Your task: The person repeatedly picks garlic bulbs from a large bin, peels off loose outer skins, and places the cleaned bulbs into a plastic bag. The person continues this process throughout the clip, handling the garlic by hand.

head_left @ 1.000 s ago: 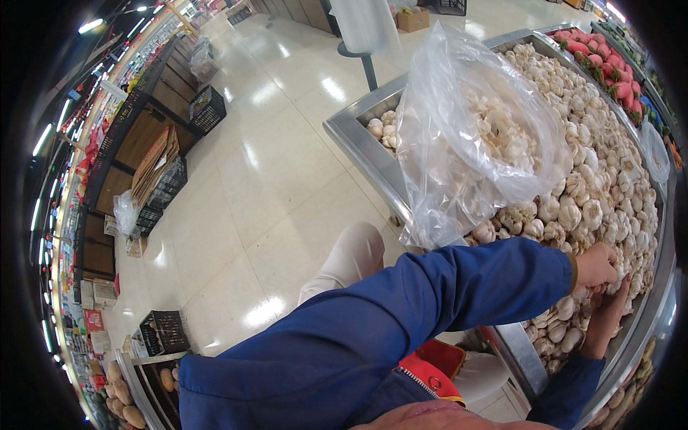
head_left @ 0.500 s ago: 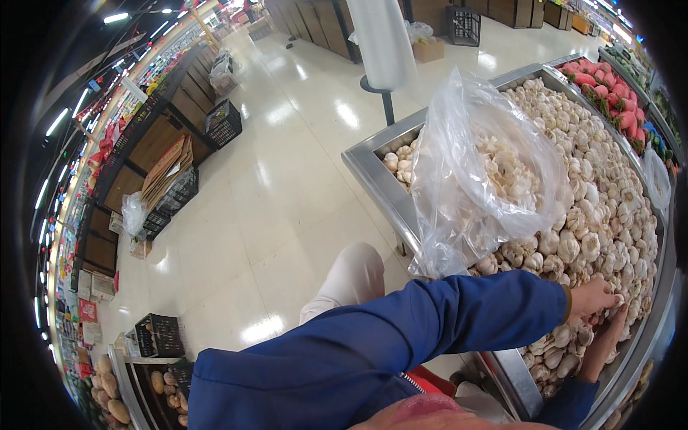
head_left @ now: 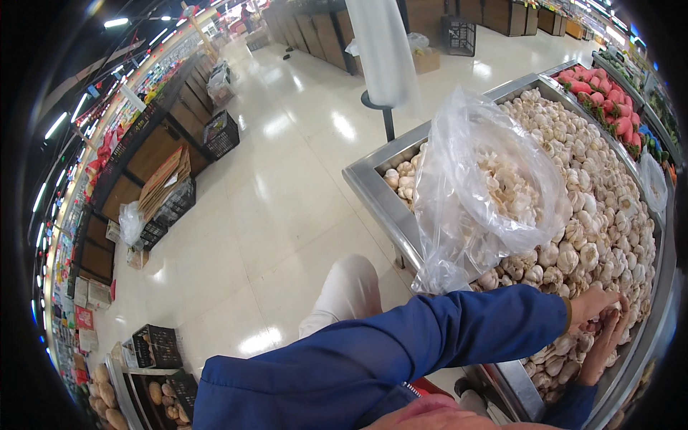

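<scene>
Both my hands meet over the heap of garlic bulbs [head_left: 570, 247], at the near right part of the metal bin. My left hand [head_left: 590, 307], reaching across in a blue sleeve, has its fingers closed round a pale garlic bulb [head_left: 612, 311]. From below, my right hand [head_left: 600, 351] presses its fingers against the same bulb; my fingers cover most of it. A clear plastic bag [head_left: 459, 193] rests open on the heap beyond my left forearm, with loose papery garlic skins [head_left: 507, 188] in it.
A steel rim [head_left: 380, 188] surrounds the garlic. Pink-red radishes [head_left: 600, 100] fill the section behind. A roll of clear bags [head_left: 380, 54] stands on a post by the far left corner. Black crates [head_left: 159, 345] and potatoes [head_left: 100, 393] are at the lower left.
My hands have shifted slightly at the same place, with the fingers now closer together around the bulb. The view has tilted a little; the bag stays on the heap.
</scene>
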`<control>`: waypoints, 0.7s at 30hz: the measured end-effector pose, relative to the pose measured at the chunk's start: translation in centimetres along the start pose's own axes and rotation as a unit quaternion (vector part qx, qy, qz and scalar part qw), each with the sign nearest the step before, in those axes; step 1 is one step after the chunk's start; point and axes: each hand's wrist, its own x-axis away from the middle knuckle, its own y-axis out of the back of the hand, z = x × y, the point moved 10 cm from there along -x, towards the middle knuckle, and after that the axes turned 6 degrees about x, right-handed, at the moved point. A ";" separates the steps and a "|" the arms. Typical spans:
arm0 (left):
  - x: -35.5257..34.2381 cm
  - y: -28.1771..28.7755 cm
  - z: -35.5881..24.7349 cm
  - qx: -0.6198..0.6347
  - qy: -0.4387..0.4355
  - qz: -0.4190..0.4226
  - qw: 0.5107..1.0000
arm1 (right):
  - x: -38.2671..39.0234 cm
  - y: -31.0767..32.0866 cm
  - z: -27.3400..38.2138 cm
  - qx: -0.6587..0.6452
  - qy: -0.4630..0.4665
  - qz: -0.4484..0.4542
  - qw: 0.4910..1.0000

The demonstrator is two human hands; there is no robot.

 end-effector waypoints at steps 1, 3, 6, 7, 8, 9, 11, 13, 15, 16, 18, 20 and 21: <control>0.0 0.1 0.0 -0.040 0.001 -0.010 0.999 | 0.0 -0.1 -0.1 0.010 0.003 0.009 1.000; -0.3 0.0 0.7 -0.085 0.015 0.002 0.996 | -0.1 0.1 0.3 -0.014 0.027 0.003 1.000; -1.4 -0.4 1.5 -0.046 -0.007 0.024 0.999 | -0.1 0.4 0.7 -0.016 0.014 -0.001 1.000; -1.7 -0.5 1.5 -0.059 -0.025 0.037 0.997 | -0.1 0.7 0.4 -0.041 -0.014 -0.022 0.999; -2.0 -0.4 1.7 -0.079 -0.034 0.043 0.995 | 0.0 0.3 1.0 -0.055 0.001 -0.001 0.999; -2.2 -0.2 1.8 -0.093 -0.041 0.047 0.994 | -0.1 0.0 1.5 -0.018 0.020 0.005 1.000; -2.5 0.6 1.8 -0.040 -0.047 0.030 0.998 | 0.3 -0.7 1.8 0.003 0.036 0.040 0.999; -2.4 1.7 1.8 -0.064 -0.032 -0.027 0.997 | 0.4 -0.7 1.5 0.105 0.041 0.036 0.993; -2.0 0.4 1.1 -0.084 -0.038 0.037 0.995 | 0.2 -0.5 0.1 0.047 -0.006 0.034 0.998; -1.7 0.2 0.9 -0.089 -0.034 0.038 0.995 | 0.2 -0.6 -0.5 0.020 -0.027 0.041 0.999; -0.7 1.3 0.5 -0.126 -0.026 -0.035 0.991 | 0.1 -0.7 -0.3 -0.040 -0.023 0.054 0.998; 0.1 0.5 -0.5 -0.194 -0.033 -0.002 0.980 | 0.3 -1.4 0.1 -0.057 -0.029 0.087 0.994; 0.5 0.1 -1.3 -0.237 -0.059 0.001 0.970 | 0.5 -1.8 0.5 -0.076 -0.031 0.100 0.992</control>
